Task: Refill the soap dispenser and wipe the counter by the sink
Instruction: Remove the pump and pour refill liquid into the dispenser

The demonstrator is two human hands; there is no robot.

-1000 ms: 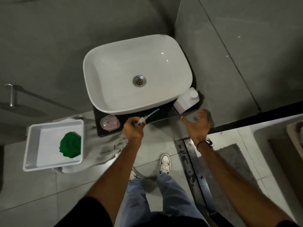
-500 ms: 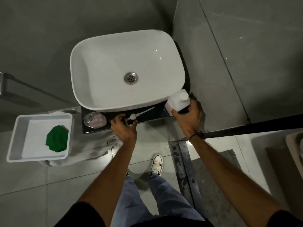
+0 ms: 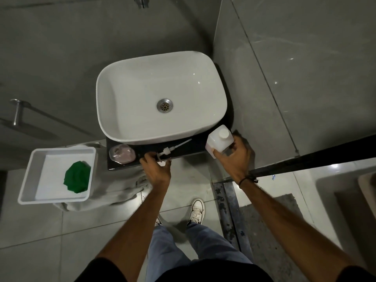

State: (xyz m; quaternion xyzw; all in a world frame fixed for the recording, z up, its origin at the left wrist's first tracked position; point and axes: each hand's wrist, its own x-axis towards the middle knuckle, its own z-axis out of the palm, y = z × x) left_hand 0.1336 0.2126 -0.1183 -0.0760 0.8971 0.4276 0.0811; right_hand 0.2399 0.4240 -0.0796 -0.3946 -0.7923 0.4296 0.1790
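A white basin (image 3: 126, 102) sits on a narrow black counter (image 3: 189, 149). The clear soap dispenser bottle (image 3: 121, 154), with pink soap inside and no pump on it, stands at the counter's left end. My left hand (image 3: 157, 167) grips the white pump head (image 3: 165, 152); its long tube points toward the basin and lies over the counter. My right hand (image 3: 234, 157) is wrapped around the white refill bottle (image 3: 219, 140), which has a white cap and stands at the counter's right end.
A white tray (image 3: 32, 180) holding a green cloth (image 3: 77, 177) rests on a grey towel-covered stand (image 3: 114, 192) left of the counter. A glass partition with a black frame (image 3: 315, 159) runs on the right. A tap (image 3: 142, 2) shows at the top.
My right hand reached to the refill bottle and closed around it. My left hand lowered the pump head toward the counter's front edge. The camera view shifted.
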